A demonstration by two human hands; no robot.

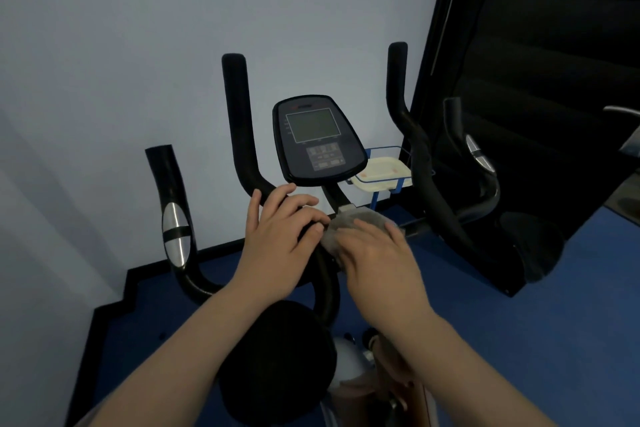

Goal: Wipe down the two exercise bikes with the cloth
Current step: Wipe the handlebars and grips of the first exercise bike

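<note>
One head-worn view — looking forward and down, close over the exercise bike (311, 156) — facing the wall (138, 45).

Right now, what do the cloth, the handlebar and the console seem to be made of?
Cloth: grey, soft, fuzzy fabric, perhaps microfibre; its edge looks fluffy under the right hand.
Handlebar: matt black, likely foam or rubber over a tube; the silver plates shine like polished metal.
Console: smooth dark plastic by its sheen, with a flat grey screen.
</note>
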